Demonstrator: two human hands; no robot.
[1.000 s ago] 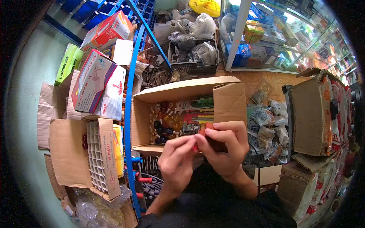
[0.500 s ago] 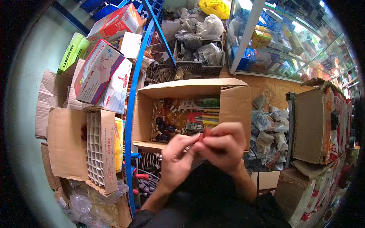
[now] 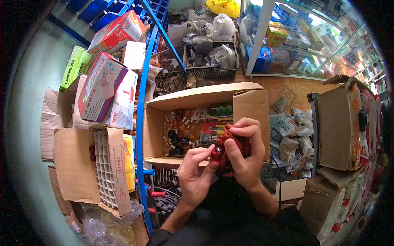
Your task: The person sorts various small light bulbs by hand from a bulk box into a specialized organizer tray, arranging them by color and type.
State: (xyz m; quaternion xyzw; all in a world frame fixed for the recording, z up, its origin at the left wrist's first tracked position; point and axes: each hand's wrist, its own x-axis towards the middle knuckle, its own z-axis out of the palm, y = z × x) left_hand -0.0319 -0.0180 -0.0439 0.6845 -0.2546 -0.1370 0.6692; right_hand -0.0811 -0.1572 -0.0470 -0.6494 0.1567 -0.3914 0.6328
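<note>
My right hand (image 3: 245, 153) is wrapped round a reddish-brown, lumpy bundle (image 3: 238, 143) above the near right part of a cardboard box. My left hand (image 3: 196, 174) pinches a dark red, shiny piece (image 3: 217, 154) at the left side of that bundle, and the two touch. What exactly the red things are is too small to tell. Inside the open cardboard box (image 3: 250, 119) lie small amber and dark bulbs (image 3: 180, 133) on the left, with yellow-handled tools and flat packs on the right.
A blue metal post (image 3: 140, 123) stands left of the box. Beyond it are a divided carton (image 3: 107, 168) and product boxes (image 3: 100, 88). Right of the box lie plastic bags of parts (image 3: 289, 143) and stacked cartons (image 3: 338, 127). A glass cabinet (image 3: 287, 76) stands behind.
My hands have moved slightly apart, and my right hand has turned, so more of the red bundle and the shiny red piece shows between them. The view has shifted a little.
</note>
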